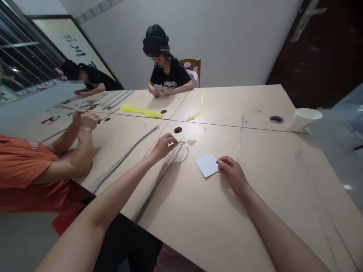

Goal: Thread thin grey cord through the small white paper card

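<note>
My left hand (164, 147) is closed in a pinch at the metal-tipped ends of a bundle of thin grey wires (161, 175). The bundle runs down across the table to its near edge. Just beyond those fingertips is a small, clear, pointed piece (192, 142), perhaps plastic. To the right, my right hand (233, 173) grips a small white square of paper (207, 166) by its right corner, between thumb and fingers. The paper is held low over the tabletop; whether it touches the wood I cannot tell.
A second grey wire bundle (127, 151) lies to the left, near a person in an orange shirt (25, 166). Yellow wires (141, 111) lie farther back, before a person in black (170, 75). A ruler-like clear strip (241, 139) and white cup (304, 119) are right.
</note>
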Motion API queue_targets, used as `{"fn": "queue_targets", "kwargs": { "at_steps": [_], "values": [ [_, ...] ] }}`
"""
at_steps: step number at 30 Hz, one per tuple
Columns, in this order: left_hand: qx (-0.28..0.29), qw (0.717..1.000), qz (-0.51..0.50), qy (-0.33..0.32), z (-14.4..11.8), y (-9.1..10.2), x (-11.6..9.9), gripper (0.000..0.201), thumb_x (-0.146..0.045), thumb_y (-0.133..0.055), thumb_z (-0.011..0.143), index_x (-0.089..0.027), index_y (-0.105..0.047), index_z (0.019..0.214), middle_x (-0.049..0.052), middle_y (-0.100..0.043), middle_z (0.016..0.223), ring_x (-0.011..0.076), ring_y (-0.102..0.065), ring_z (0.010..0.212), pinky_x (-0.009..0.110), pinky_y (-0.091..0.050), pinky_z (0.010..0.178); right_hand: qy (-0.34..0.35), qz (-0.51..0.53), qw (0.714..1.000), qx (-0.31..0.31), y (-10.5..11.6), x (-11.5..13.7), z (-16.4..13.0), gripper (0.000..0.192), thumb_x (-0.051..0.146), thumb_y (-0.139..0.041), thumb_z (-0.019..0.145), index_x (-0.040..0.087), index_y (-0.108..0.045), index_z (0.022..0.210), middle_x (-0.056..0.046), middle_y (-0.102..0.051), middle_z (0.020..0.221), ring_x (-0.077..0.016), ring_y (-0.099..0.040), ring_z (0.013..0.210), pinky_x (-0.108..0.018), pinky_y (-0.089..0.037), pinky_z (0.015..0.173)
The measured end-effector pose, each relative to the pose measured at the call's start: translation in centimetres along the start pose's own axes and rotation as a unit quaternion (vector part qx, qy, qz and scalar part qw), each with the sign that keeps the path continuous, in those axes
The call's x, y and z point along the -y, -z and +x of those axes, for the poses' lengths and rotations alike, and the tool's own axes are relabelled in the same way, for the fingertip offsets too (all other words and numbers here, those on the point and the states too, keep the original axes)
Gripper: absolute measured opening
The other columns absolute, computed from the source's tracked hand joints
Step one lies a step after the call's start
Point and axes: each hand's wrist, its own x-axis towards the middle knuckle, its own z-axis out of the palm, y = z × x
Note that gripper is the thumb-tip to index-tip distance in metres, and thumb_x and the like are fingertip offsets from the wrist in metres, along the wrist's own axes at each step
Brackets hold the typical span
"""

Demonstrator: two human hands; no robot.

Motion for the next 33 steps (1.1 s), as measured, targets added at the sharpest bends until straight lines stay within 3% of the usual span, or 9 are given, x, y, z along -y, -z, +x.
{"fn": "queue_targets", "kwargs": {
  "at_steps": [6, 10, 15, 24, 27, 30, 33],
  "values": [
    [0.058, 0.998, 0.013, 0.029, 6.8, -3.5, -1.0, 0.014, -0.027, -0.056, 0.075, -0.017, -0.066, 0.078, 0.006, -0.056, 0.089, 0.0156, -0.054, 0.077, 0.027, -0.042, 0.069, 0.007, 0.004, 1.000, 0.010, 0.1, 0.5, 0.2, 0.014, 0.031, -0.055, 0.076, 0.020, -0.055, 0.068, 0.004, -0.051, 0.057, -0.0137, -0.047, 0.061, -0.026, -0.035, 0.065],
    [0.093, 0.994, 0.027, 0.043, 9.2, -4.7, -0.9, 0.014, -0.028, -0.063, 0.069, -0.015, -0.069, 0.070, 0.007, -0.060, 0.080, 0.0176, -0.053, 0.075, 0.028, -0.041, 0.067, 0.001, 0.007, 1.000, 0.008, 0.2, 0.6, 0.5, 0.014, 0.031, -0.055, 0.076, 0.019, -0.056, 0.069, 0.004, -0.051, 0.057, -0.0137, -0.048, 0.060, -0.027, -0.036, 0.064],
    [0.127, 0.990, 0.029, 0.047, 9.5, -4.9, -0.7, 0.011, -0.027, -0.066, 0.065, -0.016, -0.069, 0.067, 0.006, -0.061, 0.073, 0.0174, -0.054, 0.071, 0.027, -0.040, 0.062, 0.005, 0.021, 1.000, 0.015, 0.3, 0.4, 0.8, 0.012, 0.030, -0.055, 0.075, 0.019, -0.056, 0.070, 0.004, -0.051, 0.056, -0.0130, -0.048, 0.059, -0.026, -0.037, 0.063],
    [0.131, 0.991, 0.016, 0.027, 9.3, -5.8, -0.6, 0.013, -0.025, -0.061, 0.068, -0.015, -0.067, 0.074, 0.006, -0.061, 0.083, 0.0155, -0.053, 0.075, 0.025, -0.041, 0.065, 0.036, -0.030, 0.999, 0.008, 0.3, 0.0, 0.9, 0.015, 0.032, -0.053, 0.076, 0.019, -0.055, 0.069, 0.003, -0.050, 0.055, -0.0136, -0.048, 0.057, -0.027, -0.037, 0.059],
    [0.134, 0.991, 0.015, 0.022, 9.3, -6.1, -0.3, 0.012, -0.025, -0.060, 0.069, -0.016, -0.066, 0.075, 0.005, -0.061, 0.082, 0.0153, -0.053, 0.073, 0.026, -0.041, 0.065, 0.102, -0.124, 0.987, -0.013, -0.2, 0.0, 0.5, 0.013, 0.030, -0.051, 0.078, 0.020, -0.055, 0.070, 0.000, -0.053, 0.061, -0.0146, -0.048, 0.058, -0.028, -0.038, 0.058],
    [0.136, 0.990, 0.017, 0.020, 9.2, -6.3, -0.3, 0.011, -0.024, -0.059, 0.070, -0.016, -0.065, 0.074, 0.005, -0.061, 0.080, 0.0151, -0.053, 0.072, 0.025, -0.040, 0.065, 0.191, -0.224, 0.955, -0.035, -0.7, 0.1, -0.1, 0.012, 0.024, -0.047, 0.079, 0.020, -0.057, 0.075, -0.004, -0.058, 0.073, -0.0170, -0.053, 0.068, -0.030, -0.042, 0.065],
    [0.133, 0.991, 0.024, 0.018, 9.0, -6.5, -0.4, 0.010, -0.022, -0.057, 0.070, -0.016, -0.065, 0.072, 0.005, -0.060, 0.079, 0.0158, -0.053, 0.073, 0.026, -0.040, 0.066, 0.244, -0.292, 0.925, -0.002, -1.1, 0.1, -0.5, 0.016, 0.019, -0.047, 0.080, 0.021, -0.061, 0.084, -0.007, -0.065, 0.089, -0.0205, -0.058, 0.086, -0.033, -0.042, 0.078]
  ]
}}
